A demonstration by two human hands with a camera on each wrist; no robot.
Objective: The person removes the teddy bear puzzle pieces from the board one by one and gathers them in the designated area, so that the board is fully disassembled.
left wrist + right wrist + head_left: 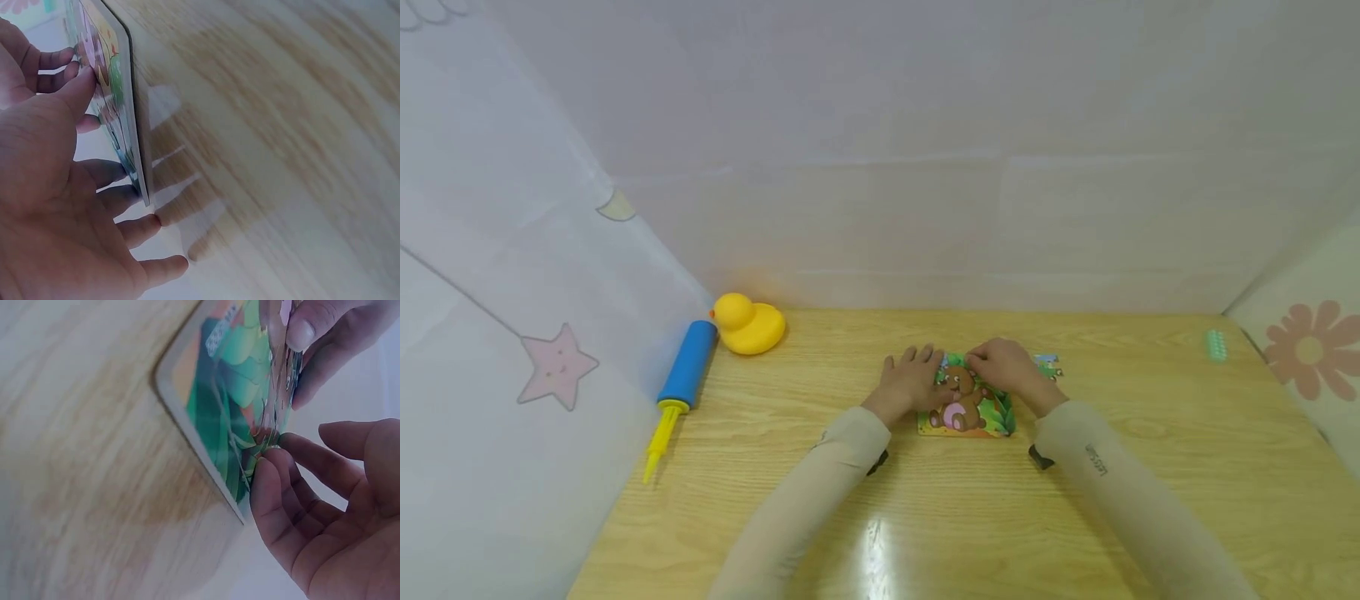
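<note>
A jigsaw puzzle with a brown bear on a green background lies flat on the wooden table. My left hand rests on its left side, fingers spread, some reaching past the edge. In the left wrist view its thumb touches the picture. Over the upper right part, my right hand has its fingers bent and their tips together. The right wrist view shows these fingertips pinching a small green puzzle piece at the picture's surface; most of it is hidden. Loose puzzle pieces lie just beyond the right hand.
At the back left sits a yellow rubber duck, beside a blue and yellow hand pump. A small mint-green object lies near the right edge of the table. Pale fabric walls the back and sides.
</note>
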